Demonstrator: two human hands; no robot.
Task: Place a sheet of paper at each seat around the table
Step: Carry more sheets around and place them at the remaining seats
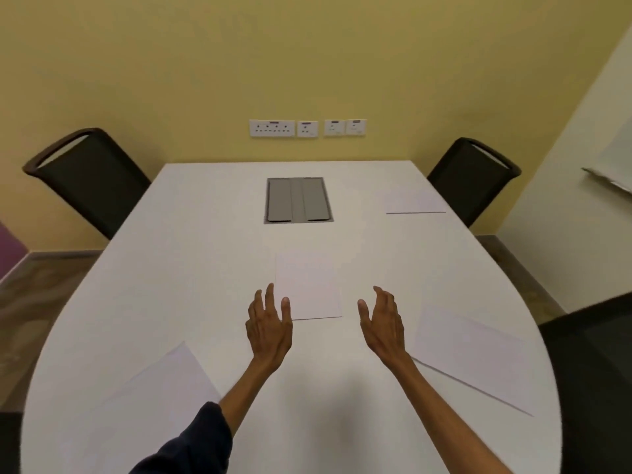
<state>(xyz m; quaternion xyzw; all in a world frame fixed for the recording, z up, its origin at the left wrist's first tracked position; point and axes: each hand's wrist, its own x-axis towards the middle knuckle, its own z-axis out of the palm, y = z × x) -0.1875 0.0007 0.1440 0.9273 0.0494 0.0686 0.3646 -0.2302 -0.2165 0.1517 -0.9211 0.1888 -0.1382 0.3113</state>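
Note:
A white sheet [307,285] lies flat in the middle of the white table [205,261]. My left hand [270,328] hovers at its near left corner, fingers spread, holding nothing. My right hand [383,323] is just right of that sheet, open and empty too. Another sheet [472,357] lies at the near right, angled toward the dark chair [598,378] there. A third sheet [164,381] lies at the near left, partly under my left forearm. A fourth sheet [413,200] rests at the far right, in front of a black chair [472,176].
A black chair [89,176] stands at the far left side of the table. A grey cable hatch [298,200] is set into the tabletop near the far end. Wall sockets [306,128] sit on the yellow wall behind. A whiteboard ledge [612,176] juts out at right.

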